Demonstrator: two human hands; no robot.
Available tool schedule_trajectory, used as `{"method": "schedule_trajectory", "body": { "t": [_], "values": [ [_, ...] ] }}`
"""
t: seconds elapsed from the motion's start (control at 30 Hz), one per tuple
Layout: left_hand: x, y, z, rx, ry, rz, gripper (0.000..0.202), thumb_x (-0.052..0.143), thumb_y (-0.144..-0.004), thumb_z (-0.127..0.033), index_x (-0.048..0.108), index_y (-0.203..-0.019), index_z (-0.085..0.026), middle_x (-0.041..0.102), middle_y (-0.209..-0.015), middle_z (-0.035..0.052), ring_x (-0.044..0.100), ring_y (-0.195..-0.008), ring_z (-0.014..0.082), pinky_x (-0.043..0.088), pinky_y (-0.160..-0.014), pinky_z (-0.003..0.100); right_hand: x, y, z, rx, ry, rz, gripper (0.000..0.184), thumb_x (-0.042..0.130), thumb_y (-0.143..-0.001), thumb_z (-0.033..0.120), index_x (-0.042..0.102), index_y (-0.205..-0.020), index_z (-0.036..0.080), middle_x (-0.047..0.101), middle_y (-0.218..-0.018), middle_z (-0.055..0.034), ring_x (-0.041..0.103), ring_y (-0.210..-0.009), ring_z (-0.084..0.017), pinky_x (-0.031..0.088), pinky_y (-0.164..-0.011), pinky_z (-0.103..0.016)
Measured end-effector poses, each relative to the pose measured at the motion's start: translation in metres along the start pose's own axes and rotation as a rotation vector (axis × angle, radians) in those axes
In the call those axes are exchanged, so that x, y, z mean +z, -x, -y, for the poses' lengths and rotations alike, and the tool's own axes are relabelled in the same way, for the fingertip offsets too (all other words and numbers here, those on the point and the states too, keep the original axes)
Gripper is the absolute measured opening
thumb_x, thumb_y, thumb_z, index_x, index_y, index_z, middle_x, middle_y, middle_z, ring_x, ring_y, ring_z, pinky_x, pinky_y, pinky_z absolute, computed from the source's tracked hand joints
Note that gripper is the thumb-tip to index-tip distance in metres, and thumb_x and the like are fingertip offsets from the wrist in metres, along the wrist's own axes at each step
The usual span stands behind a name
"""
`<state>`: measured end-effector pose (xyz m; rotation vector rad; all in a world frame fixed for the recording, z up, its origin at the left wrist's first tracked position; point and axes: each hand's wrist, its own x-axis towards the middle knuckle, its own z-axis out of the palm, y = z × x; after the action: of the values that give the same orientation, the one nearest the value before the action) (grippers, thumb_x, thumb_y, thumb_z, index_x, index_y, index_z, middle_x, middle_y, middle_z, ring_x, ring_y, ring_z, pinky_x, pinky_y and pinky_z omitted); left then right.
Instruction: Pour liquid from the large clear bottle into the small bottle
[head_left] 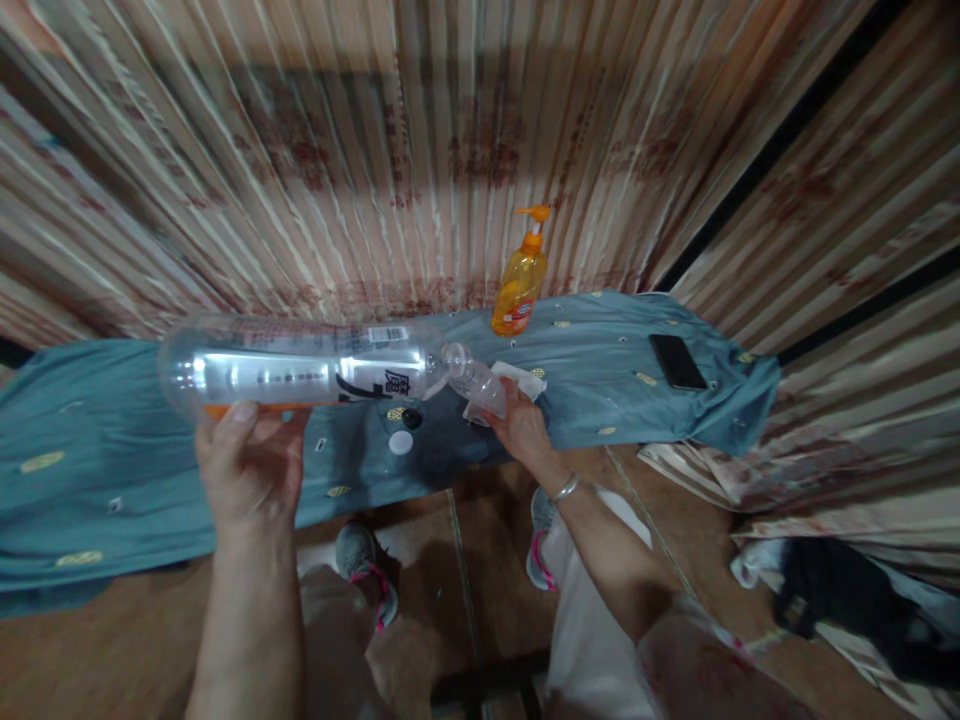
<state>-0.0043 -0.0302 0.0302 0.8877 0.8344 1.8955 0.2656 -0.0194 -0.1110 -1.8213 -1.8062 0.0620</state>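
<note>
My left hand (251, 455) is wrapped round the underside of a large clear plastic bottle (300, 370), held on its side above the cloth-covered table. Its label has dark characters and a barcode, and its neck points right. My right hand (517, 420) grips a small clear plastic bottle (478, 385), tilted so that its mouth meets the large one's mouth. Whether any liquid passes between them I cannot make out. On the cloth below lie a black cap (411, 419) and a white round cap (400, 442). White tissue (525, 381) lies behind my right hand.
An orange pump bottle (519, 285) stands at the table's back edge, before a striped curtain (465, 150). A black phone (677, 362) lies on the teal cloth (585, 390) at the right. Dark and white fabric (847, 600) is heaped on the floor at the lower right.
</note>
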Motion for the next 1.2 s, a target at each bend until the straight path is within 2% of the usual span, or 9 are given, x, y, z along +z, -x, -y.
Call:
{"method": "schedule_trajectory", "body": {
  "t": [0.4, 0.67, 0.83, 1.2],
  "values": [
    [0.0022, 0.0006, -0.0012, -0.01, -0.013, -0.006, 0.059, 0.082, -0.05, -0.029, 0.068, -0.107, -0.033, 0.071, -0.088, -0.0013, 0.063, -0.102, 0.0237, 0.054, -0.076, 0.031, 0.0001, 0.0005, 0.0005, 0.007, 0.01, -0.012, 0.056, 0.069, -0.086, 0.027, 0.044, -0.135, 0.014, 0.068, -0.118, -0.0174, 0.068, -0.109, -0.029, 0.056, -0.089, -0.041],
    [0.002, 0.0007, -0.0006, -0.001, 0.008, 0.006, 0.053, 0.084, -0.05, -0.029, 0.07, -0.101, -0.031, 0.072, -0.092, -0.0012, 0.063, -0.097, 0.021, 0.055, -0.076, 0.03, -0.0003, -0.0001, 0.0003, 0.004, 0.002, 0.0, 0.055, 0.069, -0.086, 0.027, 0.044, -0.133, 0.014, 0.068, -0.118, -0.0173, 0.067, -0.11, -0.029, 0.056, -0.089, -0.04],
    [0.0019, 0.0007, -0.0002, 0.005, -0.016, 0.001, 0.05, 0.081, -0.051, -0.028, 0.069, -0.1, -0.03, 0.071, -0.09, -0.0003, 0.062, -0.103, 0.0238, 0.054, -0.078, 0.032, 0.0006, 0.0, 0.0003, 0.01, 0.008, 0.004, 0.057, 0.069, -0.086, 0.026, 0.042, -0.136, 0.013, 0.068, -0.12, -0.0181, 0.067, -0.11, -0.029, 0.055, -0.09, -0.041],
    [-0.0011, -0.0001, 0.0008, 0.004, 0.001, 0.009, 0.057, 0.083, -0.052, -0.029, 0.067, -0.106, -0.034, 0.069, -0.087, -0.0024, 0.063, -0.102, 0.0227, 0.055, -0.079, 0.032, 0.0016, 0.001, 0.0, -0.008, -0.008, -0.031, 0.055, 0.069, -0.087, 0.027, 0.045, -0.133, 0.013, 0.067, -0.12, -0.0183, 0.067, -0.11, -0.03, 0.056, -0.09, -0.041]
  ]
}}
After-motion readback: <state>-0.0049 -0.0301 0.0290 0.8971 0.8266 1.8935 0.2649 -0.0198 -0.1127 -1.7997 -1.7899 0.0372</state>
